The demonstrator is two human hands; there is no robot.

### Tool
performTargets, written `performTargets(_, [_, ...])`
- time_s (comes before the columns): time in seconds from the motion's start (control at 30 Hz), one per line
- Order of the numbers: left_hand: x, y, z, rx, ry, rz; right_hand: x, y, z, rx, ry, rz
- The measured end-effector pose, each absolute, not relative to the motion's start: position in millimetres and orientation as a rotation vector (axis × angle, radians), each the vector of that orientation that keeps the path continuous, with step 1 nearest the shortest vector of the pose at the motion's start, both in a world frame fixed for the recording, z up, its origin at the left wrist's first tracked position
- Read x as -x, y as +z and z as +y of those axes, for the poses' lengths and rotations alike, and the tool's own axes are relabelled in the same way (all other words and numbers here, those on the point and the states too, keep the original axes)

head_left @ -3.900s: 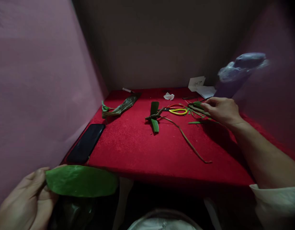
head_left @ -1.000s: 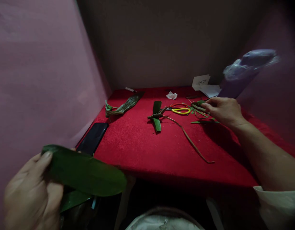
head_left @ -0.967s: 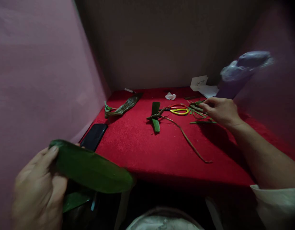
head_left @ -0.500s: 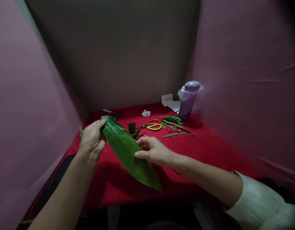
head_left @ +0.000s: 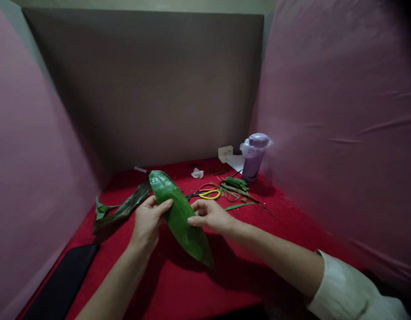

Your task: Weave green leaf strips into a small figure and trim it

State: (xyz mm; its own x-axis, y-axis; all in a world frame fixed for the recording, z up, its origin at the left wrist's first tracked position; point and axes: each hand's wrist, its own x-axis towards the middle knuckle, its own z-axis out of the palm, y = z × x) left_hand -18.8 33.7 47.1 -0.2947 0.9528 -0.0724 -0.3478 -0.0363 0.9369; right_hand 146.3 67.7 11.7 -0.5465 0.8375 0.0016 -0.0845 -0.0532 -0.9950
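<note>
A long, broad green leaf (head_left: 179,218) is held up above the red cloth, its wide glossy end pointing away and its tip toward me. My left hand (head_left: 151,218) pinches the left edge, thumb on top and the other fingers underneath. On the opposite edge, near the middle, my right hand (head_left: 208,217) grips between thumb and curled fingers. Just beyond the right hand lie scissors (head_left: 208,194) with a red and a yellow handle, their blades partly behind the leaf. To the left of the leaf rests a dark, folded leaf bundle (head_left: 122,213).
Leaf scraps and strips (head_left: 237,186) lie back right beside a purple tumbler (head_left: 254,160) wrapped in plastic. White paper cards (head_left: 225,153) and a crumpled tissue (head_left: 197,173) are at the back. A black flat object (head_left: 67,278) lies front left. Pink partitions (head_left: 325,133) flank the red table (head_left: 179,293).
My left hand has slid from the leaf's far end down to its left edge, closer to my right hand. The view has tilted upward, and the dark leaf bundle now shows at left.
</note>
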Motion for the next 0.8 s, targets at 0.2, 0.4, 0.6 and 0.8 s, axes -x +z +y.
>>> performTargets(0.2, [29, 44, 27, -0.724, 1.568, 1.141, -137, 18, 62, 0.95, 1.424, -1.736])
performTargets(0.4, [47, 44, 35, -0.657, 1.578, 1.207, -183, 35, 121, 1.293, 0.804, -1.907])
performTargets(0.6, [44, 47, 37, -0.67, 1.457, 1.207, -196, 20, 157, 1.418, 0.573, -2.164])
performTargets(0.8, [39, 47, 31, -0.721, 1.359, 1.142, -173, 46, 153, 1.283, 0.608, -2.086])
